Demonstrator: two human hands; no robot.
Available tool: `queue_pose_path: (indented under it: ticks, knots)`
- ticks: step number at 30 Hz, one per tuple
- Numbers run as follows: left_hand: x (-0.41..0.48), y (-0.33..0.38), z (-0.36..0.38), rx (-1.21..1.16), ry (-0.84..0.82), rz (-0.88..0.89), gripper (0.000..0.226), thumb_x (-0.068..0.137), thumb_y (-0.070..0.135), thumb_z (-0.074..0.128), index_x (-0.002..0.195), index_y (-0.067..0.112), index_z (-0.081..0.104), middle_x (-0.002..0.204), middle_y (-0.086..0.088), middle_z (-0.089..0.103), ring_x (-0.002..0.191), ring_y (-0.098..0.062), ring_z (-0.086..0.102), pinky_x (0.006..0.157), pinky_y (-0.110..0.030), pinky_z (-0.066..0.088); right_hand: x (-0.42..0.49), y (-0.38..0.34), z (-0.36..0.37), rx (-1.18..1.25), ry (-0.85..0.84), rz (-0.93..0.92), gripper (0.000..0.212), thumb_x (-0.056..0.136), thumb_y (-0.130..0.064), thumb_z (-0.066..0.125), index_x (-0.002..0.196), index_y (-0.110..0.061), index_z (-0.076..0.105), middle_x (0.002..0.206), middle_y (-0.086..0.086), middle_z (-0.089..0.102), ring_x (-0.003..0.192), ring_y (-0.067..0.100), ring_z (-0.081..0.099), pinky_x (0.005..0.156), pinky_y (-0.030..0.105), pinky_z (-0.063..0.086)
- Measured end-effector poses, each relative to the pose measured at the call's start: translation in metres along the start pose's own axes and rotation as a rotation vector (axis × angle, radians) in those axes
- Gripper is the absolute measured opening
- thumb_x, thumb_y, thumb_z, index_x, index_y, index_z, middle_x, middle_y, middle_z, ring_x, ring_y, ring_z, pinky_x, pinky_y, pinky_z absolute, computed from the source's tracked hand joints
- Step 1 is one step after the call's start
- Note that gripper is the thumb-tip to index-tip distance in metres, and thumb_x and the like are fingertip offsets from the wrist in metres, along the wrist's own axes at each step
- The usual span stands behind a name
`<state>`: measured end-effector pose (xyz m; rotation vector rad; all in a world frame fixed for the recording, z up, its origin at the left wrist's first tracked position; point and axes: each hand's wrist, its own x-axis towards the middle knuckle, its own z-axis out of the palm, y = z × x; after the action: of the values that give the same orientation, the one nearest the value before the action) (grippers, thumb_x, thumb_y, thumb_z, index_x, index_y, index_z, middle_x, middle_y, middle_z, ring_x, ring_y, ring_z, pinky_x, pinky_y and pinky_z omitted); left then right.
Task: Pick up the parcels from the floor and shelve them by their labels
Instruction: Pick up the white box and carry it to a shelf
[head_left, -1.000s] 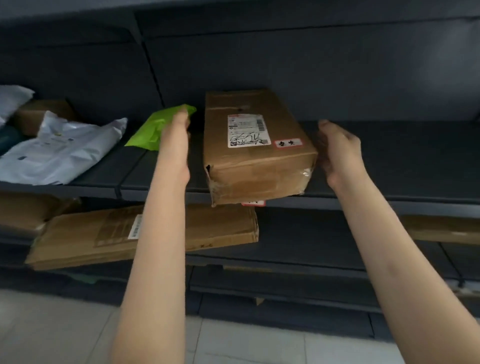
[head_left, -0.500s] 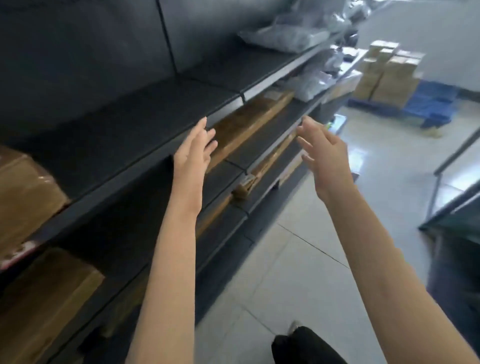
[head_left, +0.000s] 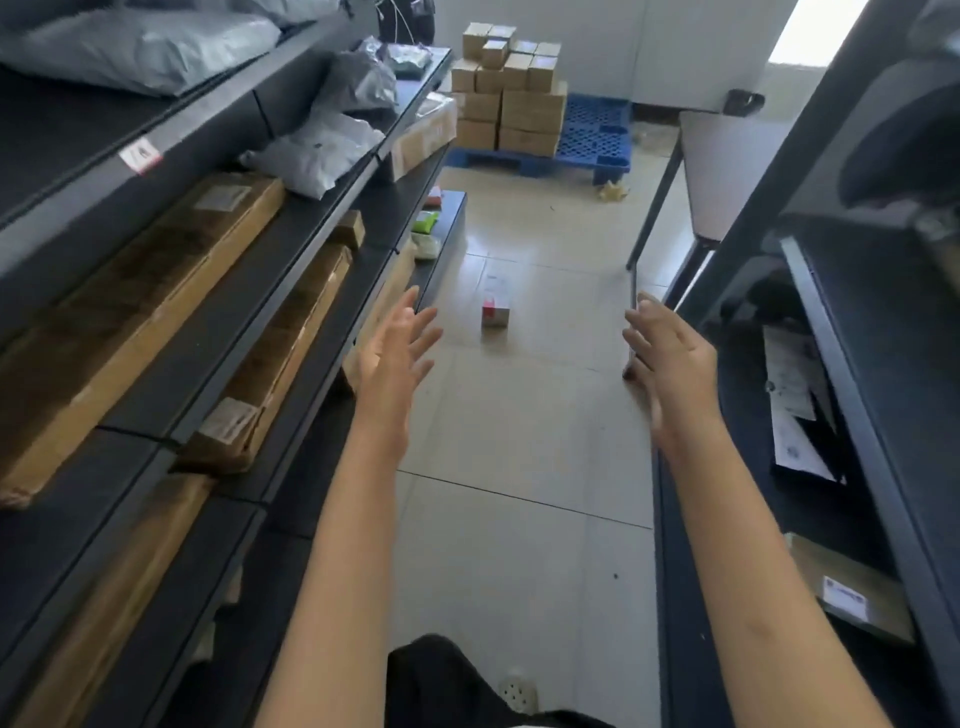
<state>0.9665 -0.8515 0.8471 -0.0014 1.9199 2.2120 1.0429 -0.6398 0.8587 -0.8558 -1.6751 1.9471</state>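
Item: aisle view, both of my hands empty. Left hand (head_left: 400, 345), fingers spread, released, raised beside the dark metal shelving unit on the left (head_left: 291, 291). Right hand (head_left: 670, 358), likewise released, holding nothing, near the dark rack on the right (head_left: 857, 415).

Progress, as I judge it: shelving is well advanced; several parcels already sit on the left shelves. On the pale tiled floor (head_left: 519, 441), I count one parcel left: a small white and red carton (head_left: 495, 305), lying ahead of both hands, well apart from them, between the two racks.

Count on the left shelves: three long flat brown cardboard boxes (head_left: 130, 322) clearly seen, at least three grey plastic mailer bags (head_left: 322, 150).

Far end: one blue plastic pallet (head_left: 592, 140) bearing a stack of small brown cartons (head_left: 509, 88), too many and too blurred for a sure count.
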Motion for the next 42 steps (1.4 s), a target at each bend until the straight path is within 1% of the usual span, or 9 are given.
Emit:
queue_pose_path:
  ticks: [5,10,15,18,28,32,36,39,42]
  knots:
    - [0.089,-0.007,0.058,0.013,-0.004,-0.014,0.031,0.103,0.035,0.038,0.129,0.038,0.054,0.137,-0.001,0.061,0.122,-0.015,0.061,0.11,-0.044,0.042,0.106,-0.001,-0.001,-0.013,-0.009,0.024,0.039,0.092,-0.034,0.059,0.129,-0.023,0.059,0.134,0.0,0.062,0.12,0.014,0.059,0.104,0.032,0.042]
    - [0.22,-0.02,0.103,0.037,0.016,-0.014,0.043,0.102,0.035,0.038,0.143,0.027,0.048,0.138,-0.003,0.061,0.122,-0.017,0.061,0.106,-0.041,0.045,0.242,0.002,0.035,-0.023,-0.025,0.032,0.043,0.093,-0.035,0.057,0.133,-0.02,0.056,0.136,0.001,0.06,0.123,0.017,0.057,0.108,0.036,0.041]
    - [0.365,-0.003,0.154,0.077,-0.004,-0.028,0.044,0.102,0.036,0.041,0.144,0.025,0.048,0.137,-0.001,0.061,0.117,-0.011,0.062,0.106,-0.039,0.045,0.378,-0.027,0.087,-0.048,-0.042,0.032,0.042,0.093,-0.034,0.058,0.132,-0.019,0.056,0.137,0.002,0.06,0.123,0.017,0.057,0.104,0.031,0.042]
    - [0.438,0.008,0.184,0.07,0.004,-0.06,0.043,0.102,0.036,0.04,0.143,0.024,0.049,0.137,-0.002,0.062,0.119,-0.014,0.062,0.106,-0.04,0.045,0.449,-0.046,0.11,-0.063,-0.064,0.034,0.041,0.094,-0.031,0.057,0.133,-0.019,0.056,0.137,0.002,0.059,0.126,0.017,0.055,0.102,0.028,0.041]
    - [0.679,-0.008,0.306,0.051,0.093,-0.109,0.044,0.102,0.035,0.041,0.142,0.021,0.05,0.136,-0.005,0.062,0.12,-0.018,0.062,0.106,-0.041,0.046,0.728,-0.063,0.15,-0.103,-0.134,0.05,0.041,0.093,-0.03,0.058,0.132,-0.019,0.057,0.136,0.002,0.06,0.126,0.015,0.055,0.109,0.034,0.04]
    - [0.774,-0.009,0.349,0.037,0.166,-0.147,0.043,0.102,0.034,0.042,0.142,0.022,0.051,0.136,-0.005,0.062,0.12,-0.018,0.062,0.104,-0.039,0.048,0.848,-0.078,0.183,-0.16,-0.247,0.096,0.039,0.093,-0.029,0.06,0.13,-0.019,0.059,0.134,0.0,0.062,0.125,0.015,0.056,0.107,0.03,0.041]
    - [0.858,-0.006,0.371,-0.003,0.265,-0.154,0.043,0.1,0.035,0.043,0.141,0.025,0.053,0.133,-0.001,0.065,0.121,-0.018,0.062,0.105,-0.04,0.046,0.945,-0.088,0.236,-0.239,-0.411,0.102,0.039,0.093,-0.026,0.059,0.131,-0.018,0.059,0.133,0.0,0.062,0.122,0.012,0.058,0.092,0.013,0.043]
    - [0.918,-0.01,0.375,-0.048,0.368,-0.146,0.037,0.098,0.036,0.044,0.132,0.033,0.058,0.133,-0.001,0.066,0.121,-0.017,0.063,0.109,-0.045,0.044,1.011,-0.086,0.286,-0.287,-0.556,0.1,0.039,0.093,-0.027,0.059,0.131,-0.018,0.059,0.132,0.0,0.062,0.122,0.012,0.058,0.091,0.011,0.041]
    - [0.979,-0.023,0.373,-0.102,0.483,-0.132,0.035,0.097,0.036,0.044,0.129,0.035,0.058,0.133,-0.002,0.065,0.122,-0.02,0.062,0.11,-0.048,0.043,1.073,-0.079,0.338,-0.338,-0.71,0.077,0.038,0.094,-0.026,0.059,0.131,-0.017,0.059,0.123,-0.002,0.064,0.112,0.007,0.06,0.079,0.003,0.046]
